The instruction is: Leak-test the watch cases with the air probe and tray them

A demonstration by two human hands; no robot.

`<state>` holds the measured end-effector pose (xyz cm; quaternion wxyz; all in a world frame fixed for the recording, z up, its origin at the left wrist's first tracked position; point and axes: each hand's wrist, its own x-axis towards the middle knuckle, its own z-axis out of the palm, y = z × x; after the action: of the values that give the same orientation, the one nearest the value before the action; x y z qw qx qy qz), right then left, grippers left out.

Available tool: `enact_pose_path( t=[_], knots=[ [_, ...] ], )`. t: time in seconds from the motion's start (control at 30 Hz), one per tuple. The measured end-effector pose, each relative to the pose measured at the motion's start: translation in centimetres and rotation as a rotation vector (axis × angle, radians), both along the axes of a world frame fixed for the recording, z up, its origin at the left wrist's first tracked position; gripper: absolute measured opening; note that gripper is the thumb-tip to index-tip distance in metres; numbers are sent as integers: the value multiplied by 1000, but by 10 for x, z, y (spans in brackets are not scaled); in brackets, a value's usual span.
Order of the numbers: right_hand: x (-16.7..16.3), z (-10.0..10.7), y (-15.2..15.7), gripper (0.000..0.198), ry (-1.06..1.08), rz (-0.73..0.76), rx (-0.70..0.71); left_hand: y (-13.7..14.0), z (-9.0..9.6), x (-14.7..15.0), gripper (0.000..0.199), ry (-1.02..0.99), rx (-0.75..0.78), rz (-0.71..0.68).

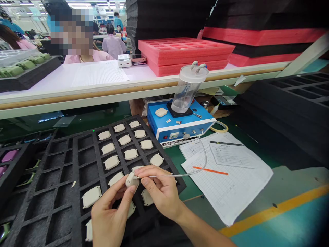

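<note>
My left hand (113,211) pinches a cream watch case (131,181) between thumb and fingers, raised a little above the tray. My right hand (160,192) is closed on the end of a thin clear tube (169,176), its tip meeting the case's right side. That tube curves back to the front of a blue control box (177,120). Under both hands lies a black foam tray (99,178) with several cream watch cases (111,162) in its right-hand compartments. Its left compartments show bare foam. The exact contact at the tip is hidden by my fingers.
A clear cylinder (185,92) and another cream case (161,112) stand on the blue box. Papers (231,185) with a pen (226,143) and an orange stick (210,170) lie right. Red foam trays (180,56) sit on the shelf (108,89). People work beyond.
</note>
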<state>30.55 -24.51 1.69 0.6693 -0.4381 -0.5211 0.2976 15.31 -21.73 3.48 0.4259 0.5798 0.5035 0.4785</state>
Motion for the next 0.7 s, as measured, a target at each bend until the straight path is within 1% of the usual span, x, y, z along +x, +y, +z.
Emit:
enact_pose_path(
  t=[0.13,0.27,0.53,0.7],
  knots=[
    [0,0,-1,18,-11,4,-2,-1,-1,0,29,-14,-15,-10],
    [1,-2,-4,19,-28,-8,-5,-4,-2,1,26,-20,-29,-31],
    [0,-4,-10,20,-24,-24,-34,-9,3,1,24,-20,-77,-66],
    [-1,-1,-8,20,-22,-25,-21,-9,1,-1,26,-11,-62,-60]
  ],
)
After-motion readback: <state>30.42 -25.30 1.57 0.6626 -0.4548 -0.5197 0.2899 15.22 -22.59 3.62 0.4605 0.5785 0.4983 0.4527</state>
